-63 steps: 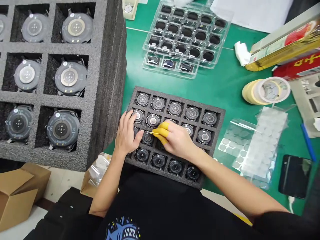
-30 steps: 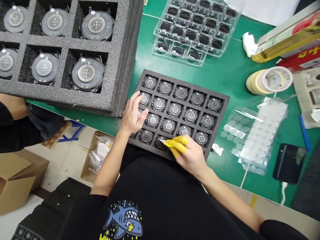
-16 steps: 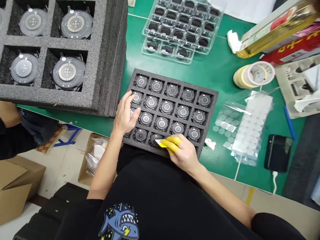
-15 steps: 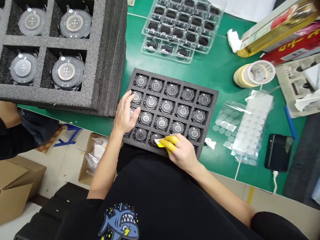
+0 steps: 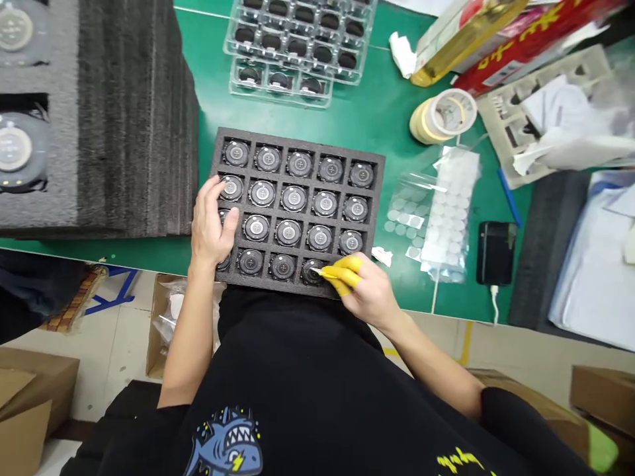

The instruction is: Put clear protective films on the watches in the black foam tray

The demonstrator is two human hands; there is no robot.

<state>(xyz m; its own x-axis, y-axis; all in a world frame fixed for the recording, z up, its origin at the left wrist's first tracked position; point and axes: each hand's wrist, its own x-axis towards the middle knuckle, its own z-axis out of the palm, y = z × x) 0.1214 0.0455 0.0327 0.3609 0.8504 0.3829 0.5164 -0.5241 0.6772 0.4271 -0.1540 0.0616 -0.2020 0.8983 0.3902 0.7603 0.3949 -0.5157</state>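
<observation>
A dark foam tray [image 5: 303, 147] holds rows of round black watch bodies, backs facing up, one in each visible compartment. My left hand [image 5: 211, 225] lies on the tray's left edge, fingers and thumb apart, partly covering compartments there. Yellow finger covers sit on several fingers of my right hand [image 5: 364, 284]. Its fingertips pinch a small white piece of cloth or paper [image 5: 317, 271] against a watch body [image 5: 311, 272] in the row nearest me. My right hand hides the front right corner of the tray.
Tall stacked foam trays [image 5: 133, 132] stand at left. Clear plastic trays [image 5: 292, 49] with dark round parts lie behind. To the right are tape rolls [image 5: 449, 116], bags of round white stickers [image 5: 449, 218], a phone on a cable [image 5: 496, 251] and a blue stick [image 5: 509, 197].
My right hand has shifted one compartment to the right along the front row, the white piece still pinched. My left hand keeps its place on the tray. The whole view has swung right.
</observation>
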